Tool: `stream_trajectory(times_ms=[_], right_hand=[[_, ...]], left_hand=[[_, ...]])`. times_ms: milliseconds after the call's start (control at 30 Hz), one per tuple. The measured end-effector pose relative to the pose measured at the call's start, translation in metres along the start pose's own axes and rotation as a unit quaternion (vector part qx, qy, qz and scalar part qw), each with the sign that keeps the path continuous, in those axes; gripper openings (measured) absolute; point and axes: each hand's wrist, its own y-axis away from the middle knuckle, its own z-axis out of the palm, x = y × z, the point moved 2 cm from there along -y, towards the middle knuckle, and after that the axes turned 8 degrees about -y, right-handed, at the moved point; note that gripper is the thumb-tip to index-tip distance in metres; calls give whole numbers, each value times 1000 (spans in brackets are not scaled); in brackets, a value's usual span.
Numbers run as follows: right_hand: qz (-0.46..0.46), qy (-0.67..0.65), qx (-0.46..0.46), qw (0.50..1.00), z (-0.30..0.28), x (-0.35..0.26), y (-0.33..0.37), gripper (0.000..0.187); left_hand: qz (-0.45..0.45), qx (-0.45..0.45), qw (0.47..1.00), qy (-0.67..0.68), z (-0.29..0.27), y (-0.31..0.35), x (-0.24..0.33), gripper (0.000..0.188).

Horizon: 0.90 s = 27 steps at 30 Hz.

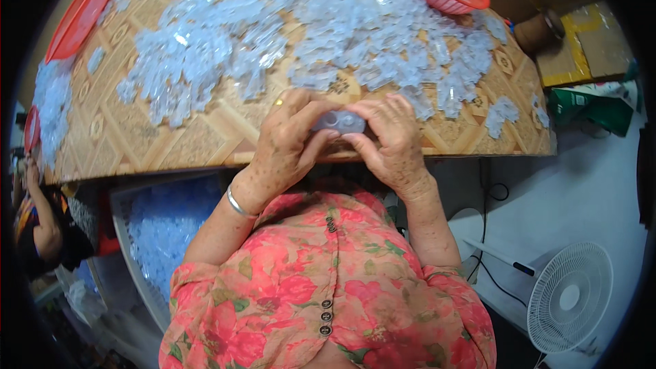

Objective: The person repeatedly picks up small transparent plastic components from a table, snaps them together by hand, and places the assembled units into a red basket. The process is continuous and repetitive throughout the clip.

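Observation:
Between my two hands, close to the table's near edge, is a small pale-blue translucent plastic piece [339, 121] with round hollows in it. My left hand [292, 130] grips its left end between thumb and fingers; a ring and a bracelet show on that arm. On the other end, my right hand [389, 133] pinches with thumb and forefinger. Many similar clear-blue plastic pieces [225, 27] lie spread in a wide layer over the patterned table [225, 140] beyond my hands.
A red basket [451, 3] with pieces stands far right, another red basket [80, 17] far left. Left below the table, a bin [167, 225] holds many blue pieces. A white fan [570, 297] stands at right, near cardboard boxes [591, 44]. Another person's arm [42, 208] shows far left.

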Motion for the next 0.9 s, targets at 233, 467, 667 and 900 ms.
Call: stream_trajectory(times_ms=[233,467,667,900], right_hand=[[19,25,4,1000,1,-5,-2,43],[13,22,-19,999,-35,0,-33,40],[53,219,59,972,-74,104,-92,27],[188,227,-50,954,-66,143,-114,27]], left_hand=[[-2,6,999,-31,5,-4,2,33],[-3,15,999,-35,5,-2,-3,38],[-9,33,999,-22,6,-1,-1,47],[-10,45,999,-15,4,1,0,53]])
